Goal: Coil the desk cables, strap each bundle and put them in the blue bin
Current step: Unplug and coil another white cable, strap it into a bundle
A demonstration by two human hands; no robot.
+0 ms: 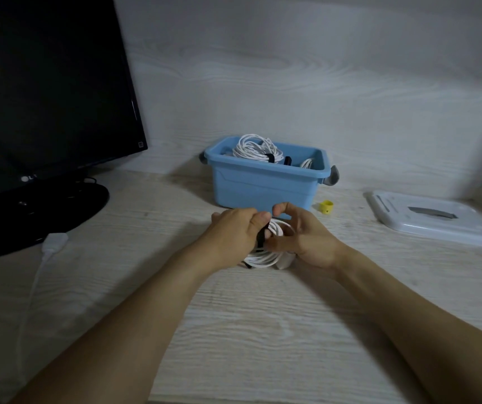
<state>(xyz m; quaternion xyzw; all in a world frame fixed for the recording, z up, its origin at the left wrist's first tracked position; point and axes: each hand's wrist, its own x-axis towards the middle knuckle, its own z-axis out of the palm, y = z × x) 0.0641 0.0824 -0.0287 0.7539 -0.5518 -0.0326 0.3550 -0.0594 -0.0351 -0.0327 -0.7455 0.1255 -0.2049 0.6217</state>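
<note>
Both hands' fingers curled around white cable coil [266, 258] — left hand [238, 228] pinching black strap [263, 236], right hand [306, 237] gripping

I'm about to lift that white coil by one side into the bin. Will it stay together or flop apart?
The coil is thin soft cable, so it will probably sag when lifted by one side. The black strap looks only partly wrapped, so loops could spill. Its plug end may dangle. It is likely light.

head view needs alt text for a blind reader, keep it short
Both hands, left hand and right hand, wrap a black strap round a white cable coil on a desk, before a blue bin holding strapped coils.
</note>
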